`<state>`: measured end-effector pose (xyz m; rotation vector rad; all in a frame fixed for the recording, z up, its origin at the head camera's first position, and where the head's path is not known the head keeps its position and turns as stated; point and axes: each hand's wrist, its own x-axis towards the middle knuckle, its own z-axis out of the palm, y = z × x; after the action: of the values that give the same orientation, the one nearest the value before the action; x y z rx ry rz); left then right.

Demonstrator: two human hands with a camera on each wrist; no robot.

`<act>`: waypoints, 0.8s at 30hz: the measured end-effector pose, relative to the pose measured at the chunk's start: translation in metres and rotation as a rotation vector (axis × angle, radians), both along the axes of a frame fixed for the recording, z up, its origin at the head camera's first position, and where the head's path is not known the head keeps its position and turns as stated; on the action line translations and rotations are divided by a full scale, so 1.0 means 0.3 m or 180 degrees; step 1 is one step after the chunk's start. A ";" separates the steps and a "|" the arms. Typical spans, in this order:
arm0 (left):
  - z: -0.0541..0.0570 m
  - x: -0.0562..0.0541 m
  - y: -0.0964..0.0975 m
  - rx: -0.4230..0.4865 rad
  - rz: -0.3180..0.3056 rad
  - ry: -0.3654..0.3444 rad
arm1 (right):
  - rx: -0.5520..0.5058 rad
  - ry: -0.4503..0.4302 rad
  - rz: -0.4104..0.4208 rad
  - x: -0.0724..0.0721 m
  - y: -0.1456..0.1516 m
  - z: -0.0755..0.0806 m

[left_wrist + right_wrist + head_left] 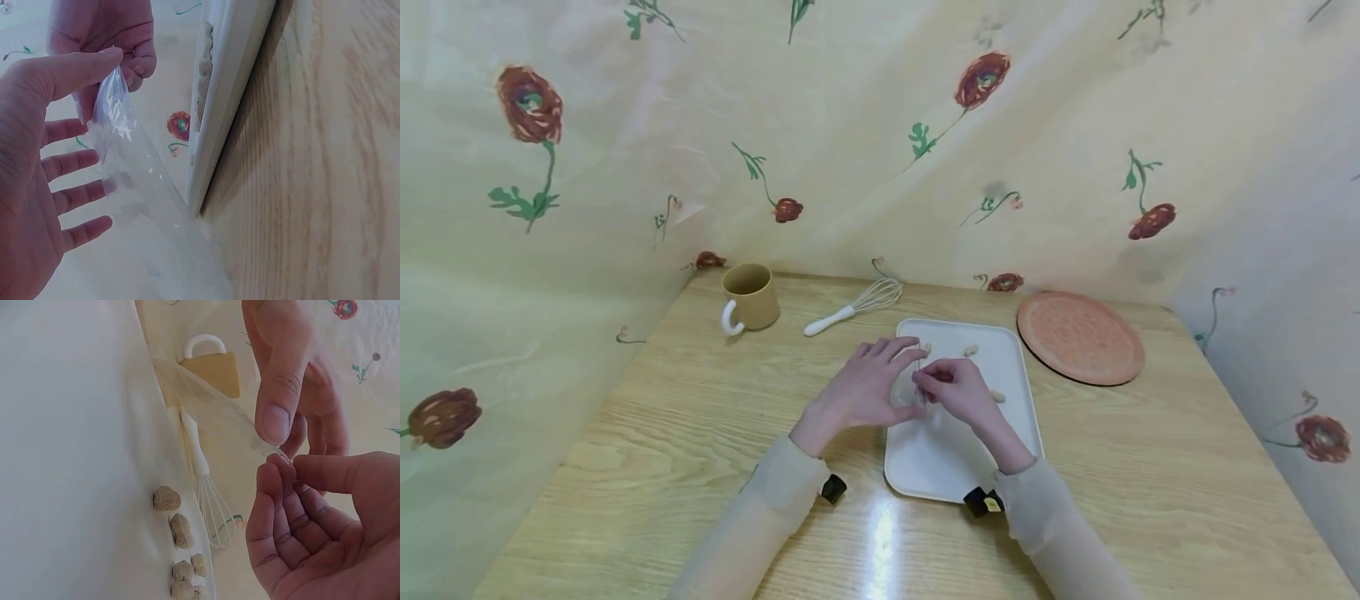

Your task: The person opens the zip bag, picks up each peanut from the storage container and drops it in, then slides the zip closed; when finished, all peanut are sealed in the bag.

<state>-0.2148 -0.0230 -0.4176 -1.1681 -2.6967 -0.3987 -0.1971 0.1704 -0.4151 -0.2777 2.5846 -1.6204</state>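
A clear plastic bag [150,194] hangs between the hands over the white tray [955,467]. My right hand [961,390] pinches the gathered edge of the bag between thumb and fingertips. My left hand [865,387] is spread around the bag, its thumb right at the pinched edge and its fingers apart, touching the film. Several unshelled peanuts [181,530] lie on the tray, mostly at its far part; the hands partly hide them in the head view.
Left of the tray's far end lies a whisk [850,310] with a white handle. A tan mug [752,300] with a white handle stands at the back left. The round terracotta-coloured plate [1078,337] is at the back right. Floral cloth [865,150] hangs behind the wooden table [662,467].
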 end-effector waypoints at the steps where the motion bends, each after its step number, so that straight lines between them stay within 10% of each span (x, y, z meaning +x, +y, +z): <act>1: 0.001 0.000 0.000 0.0003 -0.0002 0.0007 | 0.0005 -0.0013 -0.0011 0.000 0.001 0.002; 16: 0.044 0.005 -0.019 0.0471 0.0477 -0.0171 | 0.0007 -0.0093 -0.0078 0.010 0.011 0.013; 24: 0.068 0.016 -0.010 0.1486 0.0615 -0.0972 | -0.0016 -0.0061 -0.0095 0.018 -0.003 0.025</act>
<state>-0.2099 -0.0261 -0.3972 -0.7571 -2.6983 -1.1785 -0.1918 0.1697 -0.4075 -0.2236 2.5831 -1.6312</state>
